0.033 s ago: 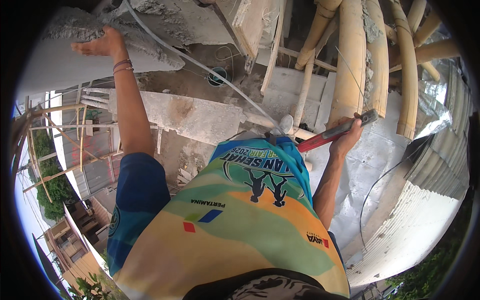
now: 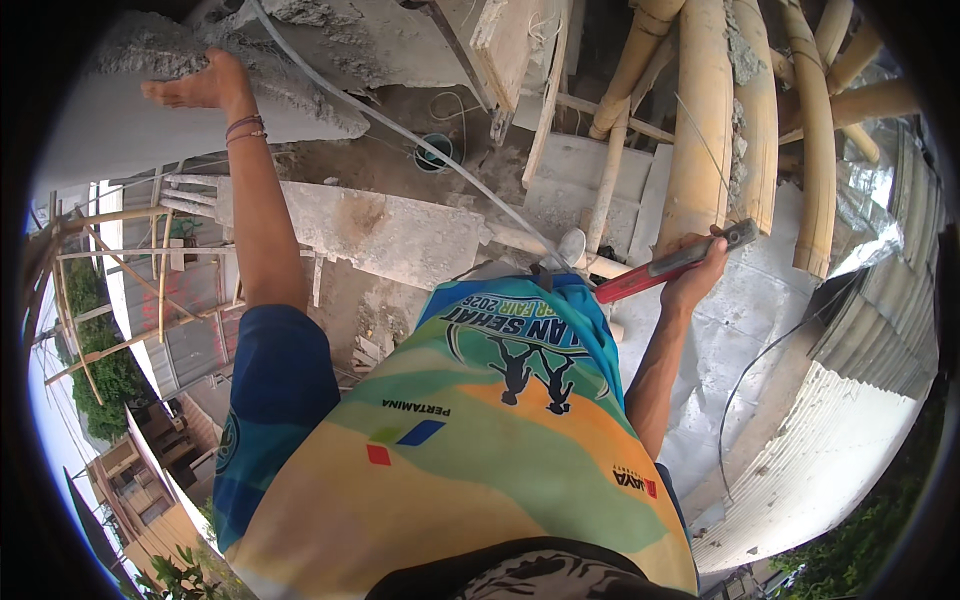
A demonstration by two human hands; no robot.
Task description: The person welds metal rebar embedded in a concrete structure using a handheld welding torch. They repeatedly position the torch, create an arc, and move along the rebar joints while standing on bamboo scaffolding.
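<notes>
At the far left, my left hand (image 2: 205, 84) rests on the edge of a rough grey concrete slab (image 2: 110, 130), its fingers stretched out and holding nothing. My right hand (image 2: 700, 270) is closed round a red and grey spirit level (image 2: 632, 283). The level slants, its grey end up to the right and its red end near my shirt hem. Just beyond this hand stand thick bamboo poles (image 2: 700, 130). A grey conduit or hose (image 2: 385, 122) runs diagonally from the upper left toward my waist.
Below lies a dusty plank (image 2: 400, 235), with a dark bucket (image 2: 434, 153) on the floor beyond. A wooden board (image 2: 500, 45) hangs ahead. Corrugated roofing (image 2: 830, 450) and a loose black cable (image 2: 735, 400) lie to the right. Bamboo scaffolding (image 2: 160, 250) rises at left.
</notes>
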